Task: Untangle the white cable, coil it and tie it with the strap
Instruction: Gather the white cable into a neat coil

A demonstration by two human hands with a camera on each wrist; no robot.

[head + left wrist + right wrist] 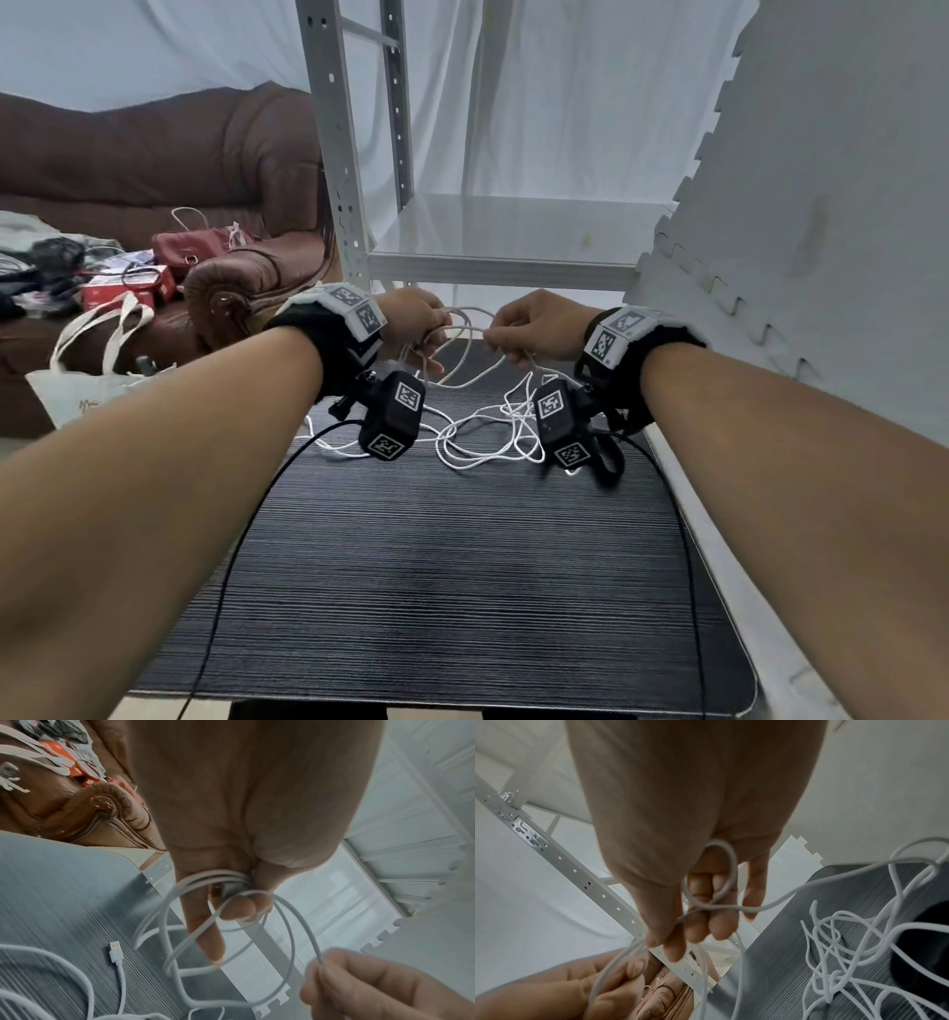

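My left hand [421, 329] is raised over the far edge of the dark ribbed mat [462, 591] and grips a few loops of the white cable [457, 321]. In the left wrist view the thumb and fingers [239, 902] clamp those loops [290, 933] together with a connector. My right hand [513, 334] pinches one strand just right of the coil, and a small loop crosses its fingers [706, 923]. The remaining cable lies as a loose tangle [493, 431] on the mat. A USB plug [115, 951] rests on the mat.
A grey metal shelf [503, 241] stands just beyond the mat. A foam panel wall [821, 205] rises on the right. A brown sofa [231, 169] with bags and clutter is at left, and a white tote bag [87, 380] is beside the table.
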